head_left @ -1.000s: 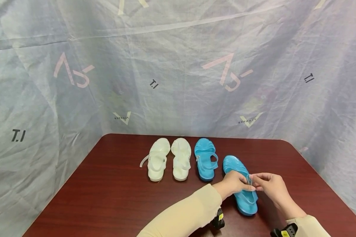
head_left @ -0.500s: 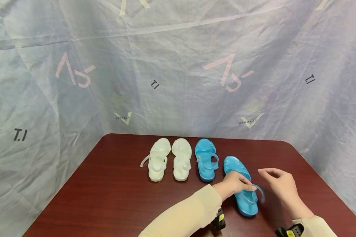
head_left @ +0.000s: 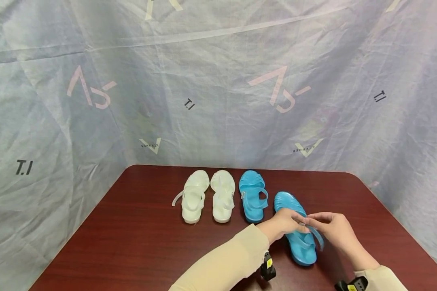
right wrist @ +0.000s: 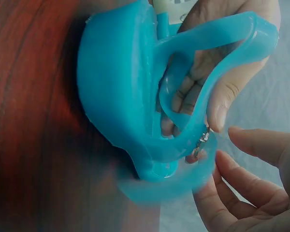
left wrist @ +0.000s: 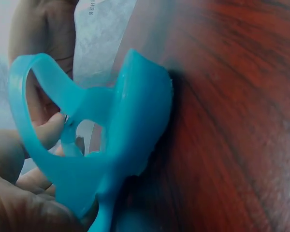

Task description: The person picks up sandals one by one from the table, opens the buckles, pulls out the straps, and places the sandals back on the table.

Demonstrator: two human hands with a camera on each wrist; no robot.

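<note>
A blue jelly sandal point(head_left: 302, 252) lies sole down at the right of the table, its toe pointing away. My left hand point(head_left: 284, 222) pinches its ankle strap beside the small metal buckle point(right wrist: 203, 137). The loose strap end point(head_left: 318, 237) curves out to the right, blurred in the right wrist view. My right hand point(head_left: 333, 228) is at the buckle, close to the left fingertips. In the right wrist view its thumb and index finger point(right wrist: 246, 181) stand apart beside the strap. The sandal's heel part point(left wrist: 145, 101) faces the left wrist camera.
Another blue sandal point(head_left: 252, 178), its strap at the buckle, stands just left. Two white sandals point(head_left: 198, 178) are farther left, one with a strap end point(head_left: 176, 198) sticking out. All rest on the dark red wooden table point(head_left: 131, 242). A printed grey cloth point(head_left: 218, 81) hangs behind.
The strap end has come away from the right fingers and now hangs out to the right. The right hand drew back, then returned to the buckle. The left hand keeps its grip.
</note>
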